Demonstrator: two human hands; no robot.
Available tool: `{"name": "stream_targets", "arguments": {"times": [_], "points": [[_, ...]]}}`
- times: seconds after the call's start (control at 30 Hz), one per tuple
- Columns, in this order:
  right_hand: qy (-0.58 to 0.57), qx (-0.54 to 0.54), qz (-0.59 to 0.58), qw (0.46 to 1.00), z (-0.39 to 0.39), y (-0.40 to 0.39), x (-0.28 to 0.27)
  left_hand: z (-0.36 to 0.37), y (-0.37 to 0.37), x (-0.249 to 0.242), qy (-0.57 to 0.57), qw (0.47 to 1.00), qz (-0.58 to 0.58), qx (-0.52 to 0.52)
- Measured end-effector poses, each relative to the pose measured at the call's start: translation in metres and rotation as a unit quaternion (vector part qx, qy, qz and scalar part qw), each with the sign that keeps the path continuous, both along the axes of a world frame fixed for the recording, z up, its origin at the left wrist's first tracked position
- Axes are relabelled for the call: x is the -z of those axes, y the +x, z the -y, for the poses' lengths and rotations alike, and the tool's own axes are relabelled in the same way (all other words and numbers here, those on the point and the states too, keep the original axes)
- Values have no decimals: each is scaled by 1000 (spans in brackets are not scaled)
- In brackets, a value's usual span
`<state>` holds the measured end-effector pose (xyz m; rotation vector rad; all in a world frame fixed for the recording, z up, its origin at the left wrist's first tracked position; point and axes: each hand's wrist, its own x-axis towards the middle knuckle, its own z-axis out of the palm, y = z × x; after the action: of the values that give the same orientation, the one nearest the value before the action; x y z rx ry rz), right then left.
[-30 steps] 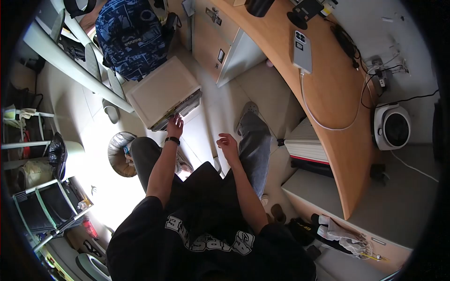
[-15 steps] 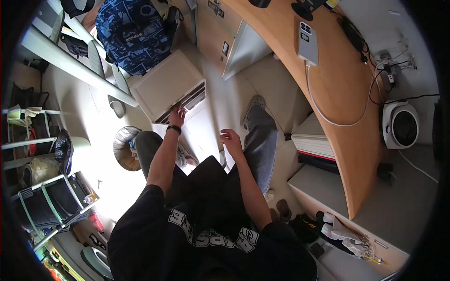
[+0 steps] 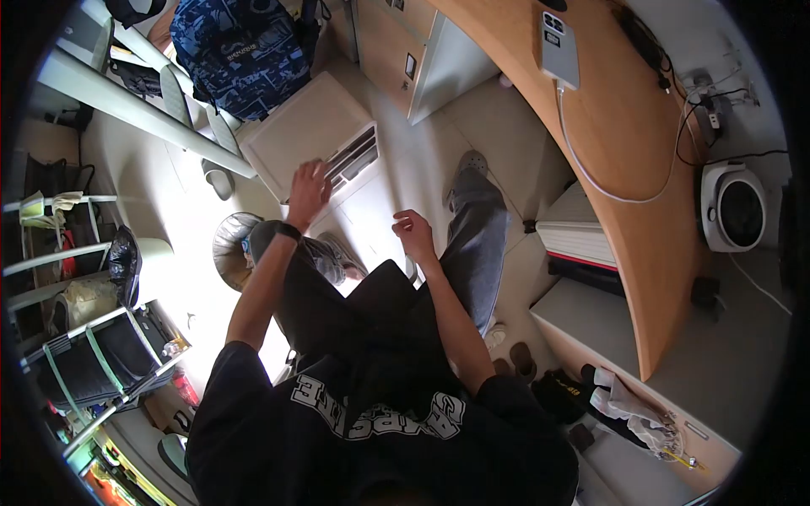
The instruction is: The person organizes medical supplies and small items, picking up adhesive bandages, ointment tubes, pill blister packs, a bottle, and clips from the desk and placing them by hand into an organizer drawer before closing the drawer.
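- Beneath the blue backpack [image 3: 240,51], a white drawer unit [image 3: 308,139] stood on the floor, its drawer front slightly out.
- Left hand [image 3: 309,192] hovered spread-fingered at that front edge, grip open and probably empty.
- Right hand [image 3: 413,232] hung loosely curled, holding nothing.
- Rightward, a phone [image 3: 559,49] lay on the wooden surface [image 3: 624,143].

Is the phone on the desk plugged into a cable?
Yes, the phone lies on the wooden desk with a white cable running from its lower end across the desktop.
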<state>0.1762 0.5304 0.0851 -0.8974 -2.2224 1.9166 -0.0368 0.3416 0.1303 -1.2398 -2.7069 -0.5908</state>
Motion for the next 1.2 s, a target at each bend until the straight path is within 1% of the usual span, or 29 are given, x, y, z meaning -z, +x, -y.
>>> {"name": "stream_targets", "arguments": {"times": [0.1, 0.2, 0.23, 0.33, 0.43, 0.5, 0.6, 0.63, 0.77, 0.8, 0.87, 0.9, 0.93, 1.03, 1.1, 1.2], "points": [[-96, 21, 22, 995, 10, -12, 3, -1, -27, -21, -108, 993, -39, -23], [-171, -21, 45, 984, 11, -35, 22, 9, -48, 15, -192, 978, -73, 31], [-224, -34, 62, 972, 9, -43, 35, 9, -50, 19, -180, 981, -50, 50], [-299, 15, 129, 945, 2, -62, 77, 7, -56, 29, -186, 978, -79, 49], [-338, 59, 159, 926, -6, -82, 131, 6, -60, 29, -188, 978, -67, 56], [-361, 75, 173, 913, -8, -102, 168, 3, -63, 31, -182, 981, -47, 54], [-384, 86, 200, 897, -1, -138, 206, 2, -68, 29, -187, 980, -30, 57], [-396, 109, 200, 890, 3, -152, 222, 1, -69, 26, -181, 982, -11, 55], [-399, 171, 183, 882, 19, -205, 268, 2, -75, 30, -181, 982, 9, 51], [-382, 179, 204, 883, 22, -217, 282, 2, -77, 32, -182, 982, 12, 49], [-379, 222, 192, 878, 29, -234, 309, 4, -78, 35, -185, 981, 18, 50], [-397, 238, 164, 871, 29, -244, 317, 4, -79, 34, -184, 982, 24, 46], [-391, 239, 168, 873, 28, -252, 322, 4, -80, 36, -179, 982, 25, 49], [-438, 260, 131, 851, 29, -262, 335, 6, -81, 40, -168, 984, 20, 56], [-434, 311, 86, 841, 33, -266, 340, 6, -81, 39, -171, 984, 21, 56], [-482, 325, 3, 814, 35, -265, 388, 2, -81, 39, -173, 983, 19, 51]]}}
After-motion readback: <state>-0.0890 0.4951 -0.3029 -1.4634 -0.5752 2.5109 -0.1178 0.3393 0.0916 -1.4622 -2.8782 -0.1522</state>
